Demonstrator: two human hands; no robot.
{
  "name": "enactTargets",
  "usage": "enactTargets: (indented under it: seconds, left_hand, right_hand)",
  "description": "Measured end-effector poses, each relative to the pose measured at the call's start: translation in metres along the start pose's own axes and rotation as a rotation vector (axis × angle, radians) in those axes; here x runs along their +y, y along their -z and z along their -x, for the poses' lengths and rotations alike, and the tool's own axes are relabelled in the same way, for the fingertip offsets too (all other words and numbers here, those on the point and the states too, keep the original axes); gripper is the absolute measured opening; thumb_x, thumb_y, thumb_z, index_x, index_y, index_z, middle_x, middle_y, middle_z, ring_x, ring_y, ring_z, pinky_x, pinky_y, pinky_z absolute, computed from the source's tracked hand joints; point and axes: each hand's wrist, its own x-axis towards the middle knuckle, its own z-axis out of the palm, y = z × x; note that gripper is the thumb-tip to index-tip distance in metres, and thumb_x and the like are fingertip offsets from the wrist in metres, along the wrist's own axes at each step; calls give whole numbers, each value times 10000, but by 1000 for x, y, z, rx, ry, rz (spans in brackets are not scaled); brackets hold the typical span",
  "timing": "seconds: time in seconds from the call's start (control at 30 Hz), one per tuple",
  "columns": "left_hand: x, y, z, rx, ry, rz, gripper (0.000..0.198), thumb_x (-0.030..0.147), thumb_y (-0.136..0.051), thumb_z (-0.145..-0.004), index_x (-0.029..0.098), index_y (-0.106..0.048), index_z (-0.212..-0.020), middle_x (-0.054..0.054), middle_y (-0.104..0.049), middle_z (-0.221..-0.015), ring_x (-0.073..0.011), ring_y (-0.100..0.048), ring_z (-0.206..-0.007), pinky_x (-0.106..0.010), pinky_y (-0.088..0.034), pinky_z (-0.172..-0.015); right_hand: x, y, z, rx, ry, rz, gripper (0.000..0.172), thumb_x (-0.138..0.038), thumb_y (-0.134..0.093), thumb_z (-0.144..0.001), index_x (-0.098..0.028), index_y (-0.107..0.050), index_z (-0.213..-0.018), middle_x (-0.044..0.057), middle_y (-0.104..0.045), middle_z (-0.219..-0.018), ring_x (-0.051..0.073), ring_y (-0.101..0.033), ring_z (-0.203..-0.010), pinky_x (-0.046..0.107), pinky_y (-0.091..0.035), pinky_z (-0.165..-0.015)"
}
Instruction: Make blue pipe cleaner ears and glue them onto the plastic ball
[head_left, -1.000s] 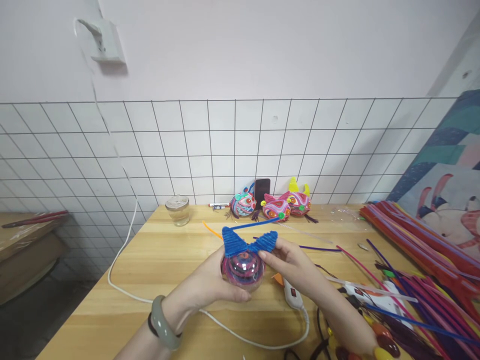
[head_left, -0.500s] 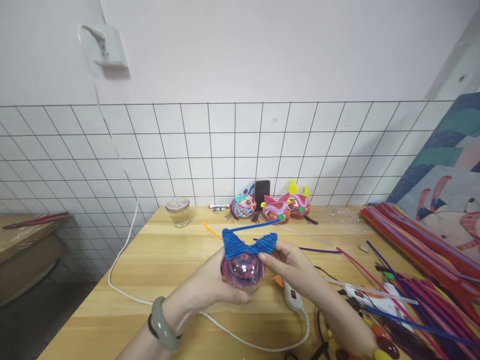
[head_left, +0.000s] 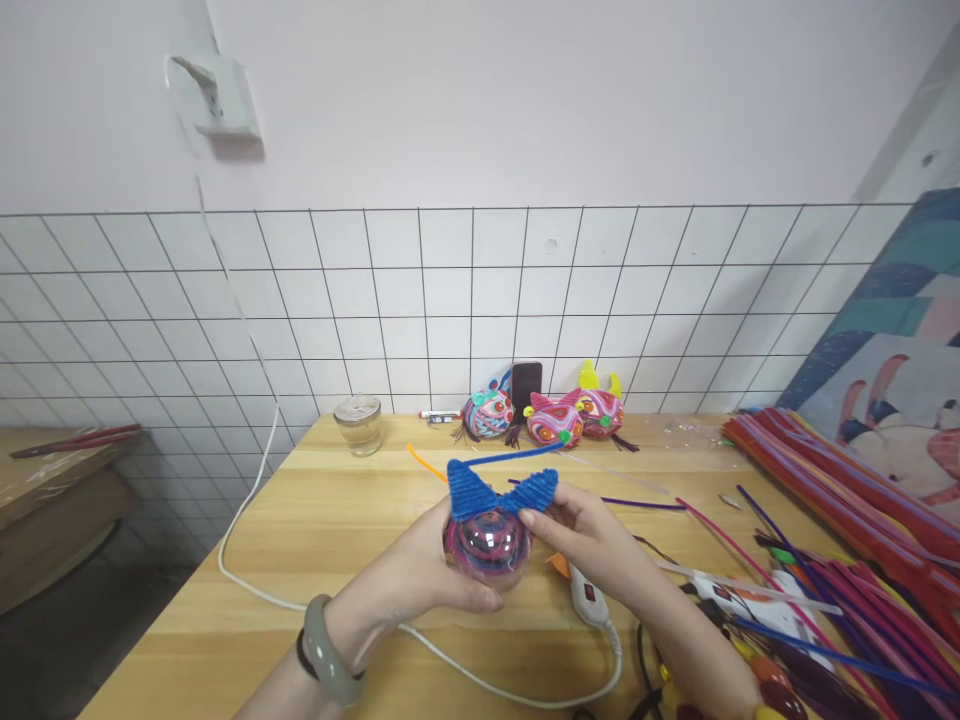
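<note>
My left hand point(head_left: 420, 575) cups a clear ball point(head_left: 486, 540) wound inside with pink and purple pipe cleaner, held just above the wooden table point(head_left: 330, 520). On top of the ball sits a blue pipe-cleaner piece shaped like two pointed ears point(head_left: 501, 487), with a loose blue strand running off to the right. My right hand point(head_left: 592, 535) pinches the right ear with thumb and fingers. A grey-green bangle is on my left wrist.
Three finished colourful balls point(head_left: 553, 417) and a dark phone point(head_left: 526, 385) stand against the wire grid at the back, with a glass jar point(head_left: 359, 424) to their left. Heaps of pipe cleaners point(head_left: 847, 500) fill the right side. A white cable with a switch point(head_left: 589, 595) runs under my hands.
Both hands keep the same hold on the ball and the blue ears; only the camera view has shifted slightly.
</note>
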Motion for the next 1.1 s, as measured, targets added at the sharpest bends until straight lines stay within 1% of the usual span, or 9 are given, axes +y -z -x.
enactTargets:
  seconds: [0.07, 0.3, 0.43, 0.63, 0.9, 1.03, 1.1]
  left_hand:
    - [1, 0, 0, 7, -6, -6, 701, 53, -779, -498, 211, -525, -1132, -49, -633, -1072, -231, -562, -982, -349, -428, -825]
    - [1, 0, 0, -16, 10, 6, 657, 57, -776, -500, 211, -545, -1095, -42, -636, -1052, -230, -558, -977, -343, -425, -820]
    - [1, 0, 0, -11, 19, 13, 652, 50, -777, -486, 217, -562, -1079, -34, -640, -1031, -224, -561, -952, -331, -430, -793]
    - [2, 0, 0, -13, 15, 26, 664, 55, -781, -482, 205, -561, -1090, -46, -636, -1044, -237, -552, -981, -344, -418, -827]
    - [2, 0, 0, -24, 4, 46, 659, 50, -783, -479, 215, -574, -1082, -40, -639, -1033, -231, -561, -956, -331, -425, -799]
    - [3, 0, -1, -51, 7, 64, 669, 77, -802, -480, 214, -570, -1093, -44, -637, -1028, -228, -560, -952, -335, -420, -805]
    - [4, 0, 0, -61, -3, 84, 675, 122, -817, -489, 210, -561, -1107, -51, -634, -1033, -225, -556, -960, -327, -416, -807]
  right_hand:
    - [-2, 0, 0, 1, 12, 2, 252, -324, -578, -829, -197, -643, -1037, 64, -680, -1036, 230, -605, -970, 393, -469, -881]
    - [-3, -1, 0, 3, 25, 3, 229, -293, -575, -836, -203, -643, -1036, 57, -684, -1029, 220, -609, -974, 371, -473, -871]
    - [0, -1, -1, 5, 34, 15, 241, -315, -580, -830, -192, -645, -1027, 60, -686, -1020, 225, -606, -972, 381, -471, -875]
    - [-3, -1, -1, 12, 30, 42, 241, -326, -581, -824, -197, -650, -1016, 62, -686, -1017, 231, -605, -968, 391, -468, -877]
    - [-5, -1, -1, 17, 38, 51, 255, -354, -579, -820, -199, -654, -1009, 62, -688, -1000, 232, -609, -950, 388, -473, -866]
    - [-5, -2, -1, 13, 33, 25, 242, -338, -577, -823, -197, -650, -1005, 60, -684, -1005, 230, -605, -959, 385, -471, -871]
    - [-5, -2, -1, 10, 37, 33, 222, -315, -569, -830, -196, -648, -1000, 58, -684, -992, 225, -604, -954, 375, -472, -867]
